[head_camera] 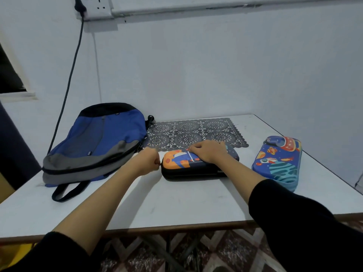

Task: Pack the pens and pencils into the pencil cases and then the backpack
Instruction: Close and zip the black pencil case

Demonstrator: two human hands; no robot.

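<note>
Two pencil cases are seen on the white table [176,203], both closed as far as can be told. The dark pencil case [182,163], printed with an orange and blue figure, is laid flat near the middle of the table, its far side touching or overlapping the near edge of a dark lace mat [188,132]. The blue pencil case [279,161], printed with planets and a rocket, is set close to the right edge, well apart from the dark one and turned at a slant.

The left hand [150,160] is closed into a narrow fist at the left end of the dark pencil case, where a small zip pull [161,163] is pinched between thumb and finger at the zip line; the pull is too small to be made out clearly. The right hand [208,152] is placed on top of the same case, fingers bent over the lid, so that the case is held down against the table. Both forearms are bare, with black sleeves [294,222] pushed back.

A blue, grey and black backpack [98,142] is laid flat towards the far left corner, its zip closed along the side that is seen, and one dark strap [66,191] is looped on the table towards the near edge. The mat is spread against the far edge, by the wall. A dark cable [72,61] is hung from a wall socket [98,6] down behind the backpack.
</note>
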